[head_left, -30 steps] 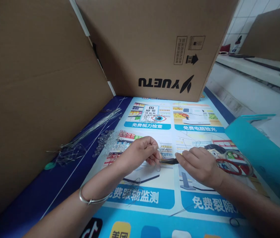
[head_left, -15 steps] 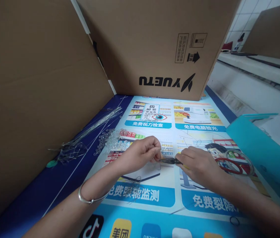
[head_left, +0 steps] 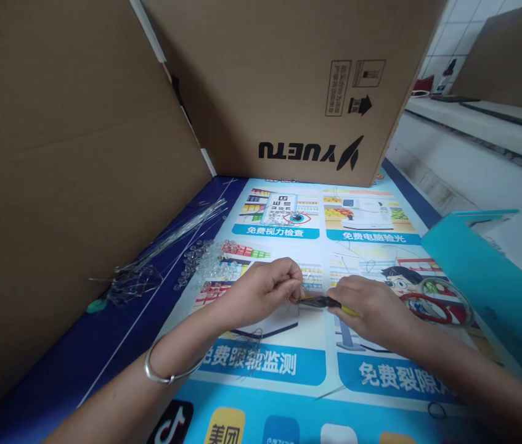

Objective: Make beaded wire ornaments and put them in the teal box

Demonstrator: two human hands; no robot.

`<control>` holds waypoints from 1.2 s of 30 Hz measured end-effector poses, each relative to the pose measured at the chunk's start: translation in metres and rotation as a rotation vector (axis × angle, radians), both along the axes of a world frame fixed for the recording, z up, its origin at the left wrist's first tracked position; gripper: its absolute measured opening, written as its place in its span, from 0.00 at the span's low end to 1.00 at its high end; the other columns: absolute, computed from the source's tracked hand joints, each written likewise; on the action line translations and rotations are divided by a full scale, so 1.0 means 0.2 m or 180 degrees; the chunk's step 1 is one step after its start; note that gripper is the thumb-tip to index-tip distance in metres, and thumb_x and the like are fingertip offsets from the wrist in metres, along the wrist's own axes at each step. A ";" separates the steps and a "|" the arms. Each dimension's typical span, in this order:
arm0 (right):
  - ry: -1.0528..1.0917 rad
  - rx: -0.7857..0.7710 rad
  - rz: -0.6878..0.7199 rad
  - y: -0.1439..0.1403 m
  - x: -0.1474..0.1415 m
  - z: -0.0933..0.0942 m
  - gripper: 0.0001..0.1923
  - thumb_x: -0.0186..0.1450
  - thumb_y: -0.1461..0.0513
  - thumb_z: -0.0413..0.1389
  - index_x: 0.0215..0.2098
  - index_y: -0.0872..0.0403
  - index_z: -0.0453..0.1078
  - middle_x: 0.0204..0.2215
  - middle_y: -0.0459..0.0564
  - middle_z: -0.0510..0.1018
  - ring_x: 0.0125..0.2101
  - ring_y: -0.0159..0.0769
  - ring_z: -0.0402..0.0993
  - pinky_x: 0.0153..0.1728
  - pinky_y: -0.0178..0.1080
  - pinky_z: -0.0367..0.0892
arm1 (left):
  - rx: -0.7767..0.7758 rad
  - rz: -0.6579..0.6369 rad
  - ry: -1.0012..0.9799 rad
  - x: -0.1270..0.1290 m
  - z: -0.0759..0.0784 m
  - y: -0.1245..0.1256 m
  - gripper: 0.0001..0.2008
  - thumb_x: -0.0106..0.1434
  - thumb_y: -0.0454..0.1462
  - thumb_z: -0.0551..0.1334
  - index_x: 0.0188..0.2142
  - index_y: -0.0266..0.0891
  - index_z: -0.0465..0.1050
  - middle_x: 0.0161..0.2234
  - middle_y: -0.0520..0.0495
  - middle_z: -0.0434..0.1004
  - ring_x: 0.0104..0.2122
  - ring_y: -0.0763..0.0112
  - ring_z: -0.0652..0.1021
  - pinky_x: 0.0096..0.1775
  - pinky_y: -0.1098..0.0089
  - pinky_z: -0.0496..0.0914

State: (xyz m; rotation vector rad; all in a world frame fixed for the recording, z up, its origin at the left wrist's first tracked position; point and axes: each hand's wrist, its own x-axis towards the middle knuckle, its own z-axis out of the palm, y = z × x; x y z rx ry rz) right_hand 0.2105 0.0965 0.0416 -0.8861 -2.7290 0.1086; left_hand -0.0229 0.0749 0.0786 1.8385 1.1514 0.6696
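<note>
My left hand [head_left: 272, 287], with a silver bangle [head_left: 161, 373] on its wrist, is closed in a pinch over the printed mat. A thin wire seems to be between its fingertips, mostly hidden. My right hand [head_left: 369, 305] is wrapped round needle-nose pliers [head_left: 318, 301] with dark jaws and a yellow handle. The plier tips point left and meet the left fingertips. Clear beads [head_left: 214, 262] lie in a loose pile beyond my left forearm. Tangled bits of fine wire [head_left: 256, 345] lie on the mat below my left hand.
A bundle of straight wires [head_left: 187, 228] lies at the left, by a cardboard wall [head_left: 57, 154]. Another cardboard panel [head_left: 288, 74] stands at the back. Right of my right hand are a round clear dish with a red ring [head_left: 445, 305] and a turquoise box [head_left: 492, 265].
The right hand has shifted its grip and more of the yellow handle shows. The left hand has moved slightly right and down, and the plier jaws remain at its fingertips.
</note>
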 end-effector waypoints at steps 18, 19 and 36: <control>0.0220 0.0590 -0.0207 0.00 -0.01 0.00 0.11 0.61 0.60 0.52 0.40 0.56 0.68 0.35 0.53 0.72 0.36 0.38 0.65 0.36 0.40 0.61 | -0.0669 0.0365 -0.0530 -0.03 -0.03 0.03 0.06 0.63 0.38 0.51 0.32 0.39 0.61 0.28 0.47 0.76 0.27 0.70 0.77 0.28 0.72 0.69; 0.0260 0.0738 -0.0191 0.00 -0.01 0.00 0.11 0.61 0.61 0.52 0.40 0.57 0.68 0.35 0.53 0.73 0.36 0.38 0.65 0.36 0.40 0.60 | -0.0732 0.0389 -0.0560 -0.03 -0.04 0.03 0.06 0.63 0.39 0.51 0.32 0.39 0.61 0.28 0.47 0.77 0.27 0.70 0.77 0.28 0.72 0.69; -0.0062 0.2293 0.0482 -0.06 -0.01 0.03 0.15 0.58 0.67 0.56 0.44 0.57 0.67 0.33 0.51 0.74 0.34 0.39 0.66 0.31 0.41 0.58 | -0.1466 0.0432 -0.0894 0.02 -0.08 0.03 0.04 0.60 0.38 0.51 0.32 0.40 0.59 0.22 0.53 0.73 0.16 0.76 0.74 0.17 0.78 0.61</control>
